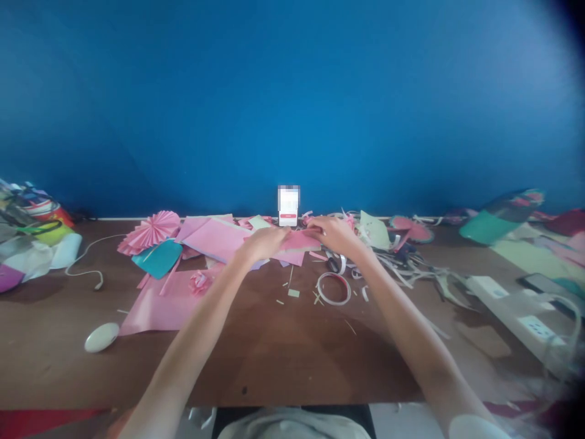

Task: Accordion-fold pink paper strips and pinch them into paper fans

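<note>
My left hand point(269, 240) reaches to the back of the table, its fingers closed at the left edge of a piece of pink paper point(298, 240). At the opposite edge of that paper, my right hand point(337, 234) has its fingers bent and pinched together on it. More pink sheets point(222, 236) lie to the left of my left hand. A lit phone point(288, 206) stands upright just behind the paper. Below my right hand is a roll of tape point(333, 288), lying flat beside small paper scraps point(294, 293).
On the left are a pink pleated fan point(153, 231), a teal paper piece point(158, 257), a pink paper flower point(200, 282) and a white mouse point(102, 337). A white power strip point(516, 314) and another phone point(551, 292) lie right. Behind rises a blue wall point(292, 97).
</note>
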